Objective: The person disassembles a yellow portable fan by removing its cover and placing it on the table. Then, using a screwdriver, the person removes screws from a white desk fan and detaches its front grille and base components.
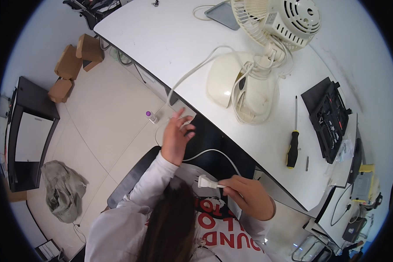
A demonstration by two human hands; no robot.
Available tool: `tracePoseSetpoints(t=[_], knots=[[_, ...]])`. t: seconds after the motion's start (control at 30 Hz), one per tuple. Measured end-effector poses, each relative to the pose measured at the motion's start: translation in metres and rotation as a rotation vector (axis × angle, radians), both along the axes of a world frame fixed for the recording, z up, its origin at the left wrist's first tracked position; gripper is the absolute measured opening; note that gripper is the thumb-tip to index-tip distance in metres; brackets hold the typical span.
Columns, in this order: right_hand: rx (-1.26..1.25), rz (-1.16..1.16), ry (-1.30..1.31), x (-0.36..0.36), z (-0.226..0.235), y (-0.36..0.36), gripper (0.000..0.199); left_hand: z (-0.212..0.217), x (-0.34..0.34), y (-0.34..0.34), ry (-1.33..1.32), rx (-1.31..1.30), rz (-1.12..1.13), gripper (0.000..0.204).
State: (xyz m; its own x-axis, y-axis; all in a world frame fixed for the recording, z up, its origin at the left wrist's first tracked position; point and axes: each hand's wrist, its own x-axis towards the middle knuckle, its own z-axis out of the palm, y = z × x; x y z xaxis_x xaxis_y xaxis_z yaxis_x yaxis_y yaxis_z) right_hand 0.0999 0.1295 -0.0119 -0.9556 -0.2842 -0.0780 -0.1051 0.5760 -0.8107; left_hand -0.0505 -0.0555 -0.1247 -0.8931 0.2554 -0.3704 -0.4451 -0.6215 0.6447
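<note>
My right hand [249, 196] pinches a white plug [208, 182] at its cord end, in front of my shirt. My left hand [175, 136] is raised beside the table's edge, its fingers apart and loosely bent, with nothing in them. A white cord [207, 152] loops down off the table past my left hand and across my lap toward my right hand. It belongs to a cream desk fan [273, 26] on the table, whose base [255, 98] has cord wound around its neck. A curved cream cover [222, 83] sits against the base.
On the white table [161, 39] lie a black and yellow screwdriver [293, 148], a small bit [307, 163], an open black tool case [329, 118] and a grey tray [224, 15]. A purple-capped bottle [151, 116] stands on the floor. Cardboard boxes [70, 63] are farther left.
</note>
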Motion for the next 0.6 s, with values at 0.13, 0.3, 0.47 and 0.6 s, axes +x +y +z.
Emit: tracePoseSetpoints(t=[0.13,0.3,0.47,0.6], knots=[[0.074,-0.011,0.063,-0.011,-0.007,-0.011,0.014,0.011,-0.033,-0.027,-0.211,0.598,0.171,0.035],[-0.068,-0.147,0.067,-0.011,0.001,-0.009,0.009,0.031,-0.053,-0.052,-0.062,0.841,0.223,0.013],[-0.118,-0.535,0.066,-0.008,-0.006,-0.006,0.026,0.090,-0.030,-0.052,0.467,0.671,0.158,0.011],[-0.240,-0.582,0.010,-0.011,-0.007,0.004,0.053,0.106,-0.009,-0.065,0.740,0.454,-0.021,0.026]])
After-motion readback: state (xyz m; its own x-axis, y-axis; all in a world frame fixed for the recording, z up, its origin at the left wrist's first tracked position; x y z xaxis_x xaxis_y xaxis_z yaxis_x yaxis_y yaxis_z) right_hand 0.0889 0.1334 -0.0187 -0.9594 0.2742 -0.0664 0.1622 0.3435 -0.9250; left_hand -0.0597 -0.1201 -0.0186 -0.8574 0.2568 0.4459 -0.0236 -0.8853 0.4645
